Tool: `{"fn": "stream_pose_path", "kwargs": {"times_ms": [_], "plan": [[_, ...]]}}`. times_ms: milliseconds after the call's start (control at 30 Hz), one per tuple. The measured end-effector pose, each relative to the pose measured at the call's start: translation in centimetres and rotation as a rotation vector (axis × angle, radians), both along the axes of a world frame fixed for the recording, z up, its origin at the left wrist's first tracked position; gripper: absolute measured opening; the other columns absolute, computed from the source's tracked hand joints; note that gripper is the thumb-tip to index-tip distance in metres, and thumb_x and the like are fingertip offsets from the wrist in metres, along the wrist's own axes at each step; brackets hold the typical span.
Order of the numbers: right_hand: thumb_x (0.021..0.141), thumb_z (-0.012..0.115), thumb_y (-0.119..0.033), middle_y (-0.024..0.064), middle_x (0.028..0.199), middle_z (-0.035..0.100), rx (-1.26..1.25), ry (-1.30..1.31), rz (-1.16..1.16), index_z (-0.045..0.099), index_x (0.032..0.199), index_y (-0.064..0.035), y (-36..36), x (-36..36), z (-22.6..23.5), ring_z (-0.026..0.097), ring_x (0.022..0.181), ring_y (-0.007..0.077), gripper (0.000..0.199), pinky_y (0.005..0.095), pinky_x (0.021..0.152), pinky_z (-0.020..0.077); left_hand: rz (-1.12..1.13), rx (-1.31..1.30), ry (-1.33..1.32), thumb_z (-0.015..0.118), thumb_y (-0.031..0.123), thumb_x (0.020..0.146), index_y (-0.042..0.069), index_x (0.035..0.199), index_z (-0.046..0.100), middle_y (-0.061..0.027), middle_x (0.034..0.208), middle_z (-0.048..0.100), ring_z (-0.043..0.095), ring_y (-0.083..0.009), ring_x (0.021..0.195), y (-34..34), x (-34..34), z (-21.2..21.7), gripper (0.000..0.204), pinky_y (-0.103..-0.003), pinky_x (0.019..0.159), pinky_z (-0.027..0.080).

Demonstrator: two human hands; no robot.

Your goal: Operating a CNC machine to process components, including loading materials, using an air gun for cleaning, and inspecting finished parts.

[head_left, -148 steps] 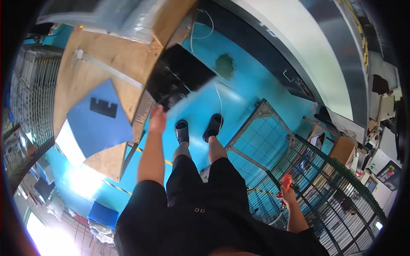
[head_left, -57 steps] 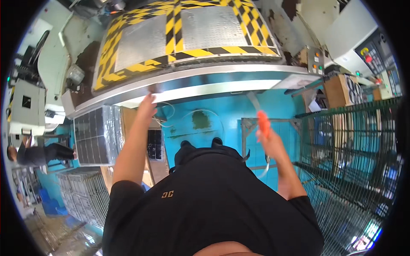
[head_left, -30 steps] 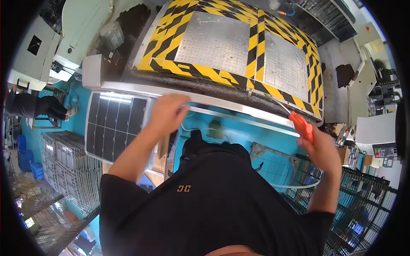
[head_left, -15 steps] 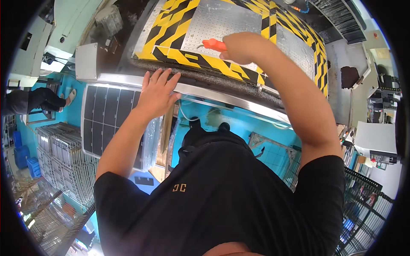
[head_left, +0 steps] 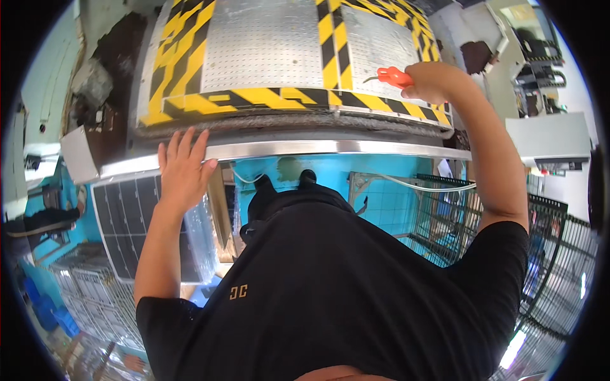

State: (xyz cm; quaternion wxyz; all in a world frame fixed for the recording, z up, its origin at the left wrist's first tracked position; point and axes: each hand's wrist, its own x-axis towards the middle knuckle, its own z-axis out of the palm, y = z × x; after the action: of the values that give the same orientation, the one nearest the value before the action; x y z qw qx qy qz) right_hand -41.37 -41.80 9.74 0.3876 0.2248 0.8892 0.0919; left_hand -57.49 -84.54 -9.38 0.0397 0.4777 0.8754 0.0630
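Observation:
My right hand point(head_left: 433, 82) is closed round the orange handle of a hook tool point(head_left: 393, 77). Its thin, curved metal tip points left, over the right-hand part of a perforated metal plate point(head_left: 267, 60). Yellow-and-black striped tape point(head_left: 254, 98) borders and divides this plate. Whether the tip touches the surface, I cannot tell. My left hand point(head_left: 183, 170) lies with its fingers spread on the shiny metal rail point(head_left: 305, 148) along the machine's near edge, toward the left end. It holds nothing.
Below the rail on the left stands a stack of dark panels point(head_left: 130, 216) in clear wrap. Wire racks point(head_left: 470, 219) stand at the right. A pale hose point(head_left: 426, 186) hangs under the rail. At the far left are a person's dark-clothed legs point(head_left: 44, 221).
My right hand has carried the hook tool rightward, from the left part of the plate to the right part. The view has turned, while my left hand stays on the rail.

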Motion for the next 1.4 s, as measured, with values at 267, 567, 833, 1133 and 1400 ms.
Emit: {"fn": "stream_pose_path", "kwargs": {"times_ms": [267, 567, 833, 1133, 1400], "plan": [[0.089, 0.066, -0.036, 0.0209, 0.099, 0.070, -0.005, 0.041, -0.381, 0.065, 0.111, -0.0047, 9.8, 13.6, -3.8, 0.067, 0.094, 0.0391, 0.039, 0.0460, 0.080, 0.0496, -0.004, -0.045, 0.013, 0.052, 0.035, 0.099, 0.015, 0.150, 0.039, -0.0147, 0.153, 0.038, 0.029, -0.0390, 0.144, 0.1, 0.4, 0.3, 0.056, -0.059, 0.118, 0.013], [0.093, 0.061, -0.040, 0.0241, 0.093, 0.070, 0.051, 0.465, -0.620, 0.066, 0.100, 0.0027, 10.2, 20.3, -12.2, 0.069, 0.087, 0.0401, 0.044, 0.0474, 0.076, 0.0533, -0.017, -0.130, -0.068, 0.052, 0.035, 0.099, 0.014, 0.151, 0.038, -0.0179, 0.152, 0.039, 0.030, -0.0412, 0.143, 1.0, -0.3, 1.2, 0.057, -0.059, 0.118, 0.013], [0.096, 0.058, -0.041, 0.0231, 0.087, 0.068, -0.381, 0.628, -0.584, 0.055, 0.109, -0.0009, 1.3, 8.8, -15.3, 0.069, 0.082, 0.0406, 0.042, 0.0498, 0.073, 0.0538, -0.065, -0.024, -0.023, 0.051, 0.044, 0.098, 0.010, 0.138, 0.055, -0.0141, 0.140, 0.056, 0.043, -0.0369, 0.137, 4.6, -1.0, 1.5, 0.052, -0.057, 0.116, 0.023], [0.096, 0.057, -0.045, 0.0259, 0.107, 0.066, -0.447, 0.569, -0.145, 0.057, 0.112, 0.0001, -2.0, -1.1, -17.0, 0.065, 0.102, 0.0411, 0.048, 0.0520, 0.086, 0.0506, 0.073, 0.042, -0.035, 0.051, 0.045, 0.097, 0.009, 0.129, 0.061, -0.0110, 0.135, 0.060, 0.049, -0.0298, 0.132, 7.3, -1.2, 0.9, 0.049, -0.049, 0.115, 0.027], [0.100, 0.046, -0.042, 0.0302, 0.119, 0.063, -0.467, 0.799, -0.338, 0.054, 0.125, 0.0058, -2.9, -12.3, -20.1, 0.063, 0.111, 0.0380, 0.054, 0.0481, 0.095, 0.0491, 0.074, 0.080, -0.010, 0.053, 0.047, 0.094, 0.009, 0.124, 0.064, -0.0120, 0.132, 0.061, 0.051, -0.0285, 0.129, 6.6, -0.6, 0.8, 0.050, -0.047, 0.113, 0.031]]}}
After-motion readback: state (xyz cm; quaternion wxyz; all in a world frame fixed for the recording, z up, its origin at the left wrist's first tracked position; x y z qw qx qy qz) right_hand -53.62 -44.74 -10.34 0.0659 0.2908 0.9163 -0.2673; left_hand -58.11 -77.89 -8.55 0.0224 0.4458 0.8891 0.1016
